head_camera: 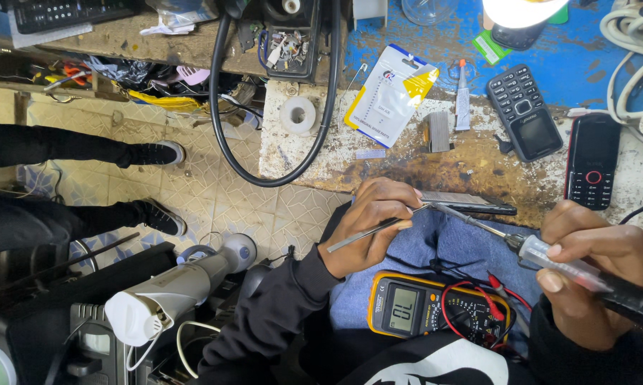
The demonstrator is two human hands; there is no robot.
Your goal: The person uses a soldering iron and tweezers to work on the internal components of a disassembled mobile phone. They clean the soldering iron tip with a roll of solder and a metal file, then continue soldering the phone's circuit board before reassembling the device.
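Observation:
My left hand [368,224] grips metal tweezers [368,232], their tips resting at the near edge of a flat dark phone part [471,203] that lies on the bench's front edge. My right hand [596,267] holds a soldering iron [542,253] with a clear collar and dark handle. Its thin tip points left and meets the tweezers' tips at the phone part. A yellow multimeter [435,306] with red and black leads lies on my lap, on blue jeans.
On the worn bench [300,157] lie a grey keypad phone [525,114], a black and red phone [592,160], a white packet [393,93], a tape roll [298,114] and a looping black cable [218,135]. Another person's legs [72,178] stand on the tiled floor at left.

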